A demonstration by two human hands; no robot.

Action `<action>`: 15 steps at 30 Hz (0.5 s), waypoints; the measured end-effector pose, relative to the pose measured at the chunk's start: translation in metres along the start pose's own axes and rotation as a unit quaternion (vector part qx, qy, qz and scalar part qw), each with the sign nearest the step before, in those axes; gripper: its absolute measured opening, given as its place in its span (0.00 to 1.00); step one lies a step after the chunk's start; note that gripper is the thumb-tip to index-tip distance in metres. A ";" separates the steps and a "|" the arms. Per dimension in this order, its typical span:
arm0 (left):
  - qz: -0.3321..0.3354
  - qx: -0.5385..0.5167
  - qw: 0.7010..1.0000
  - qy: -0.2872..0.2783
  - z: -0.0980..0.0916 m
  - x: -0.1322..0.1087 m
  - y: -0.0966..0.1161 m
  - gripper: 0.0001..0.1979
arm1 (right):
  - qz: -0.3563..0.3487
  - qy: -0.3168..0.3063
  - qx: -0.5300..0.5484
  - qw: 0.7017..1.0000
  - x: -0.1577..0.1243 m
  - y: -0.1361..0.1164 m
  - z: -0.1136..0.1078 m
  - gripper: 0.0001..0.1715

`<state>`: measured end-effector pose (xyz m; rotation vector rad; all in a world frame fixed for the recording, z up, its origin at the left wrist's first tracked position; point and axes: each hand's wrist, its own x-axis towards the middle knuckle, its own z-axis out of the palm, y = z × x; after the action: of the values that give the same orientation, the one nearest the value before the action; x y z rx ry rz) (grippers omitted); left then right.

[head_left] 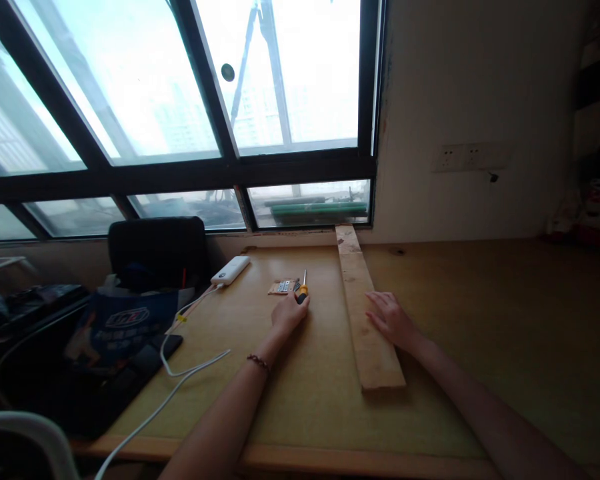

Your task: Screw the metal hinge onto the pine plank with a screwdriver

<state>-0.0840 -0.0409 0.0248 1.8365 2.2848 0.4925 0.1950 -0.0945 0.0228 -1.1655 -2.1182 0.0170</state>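
My left hand (289,312) is closed around the handle of a screwdriver (303,291), yellow and black, its metal shaft pointing away from me. Just beyond that hand lies a small brown piece (275,288) with silvery metal parts (283,287) on it, too small to name surely. A long wooden board (363,313) stretches from the window sill side toward me, flat on the table. On its right edge rests my right hand (387,319), fingers stretched out over the wood and gripping nothing.
A white power bank (231,271) with a white cable (167,393) sits on the table (280,413) at the left. Beyond the left edge are a black chair (157,250) and a blue bag (130,320). Windows and a wall with sockets (460,157) close off the far side.
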 end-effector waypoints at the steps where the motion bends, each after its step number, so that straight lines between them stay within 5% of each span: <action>1: 0.000 0.003 1.000 -0.001 0.000 -0.001 0.000 0.25 | 0.002 0.001 0.002 1.000 0.000 0.000 0.000 0.23; 15: 0.042 -0.019 0.998 0.053 0.003 -0.006 0.002 0.19 | 0.020 0.011 0.005 1.000 -0.001 0.004 0.003 0.24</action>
<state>-0.0797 -0.0460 0.0222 1.9371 2.2546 0.6578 0.1960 -0.0921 0.0188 -1.1977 -2.0733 0.0322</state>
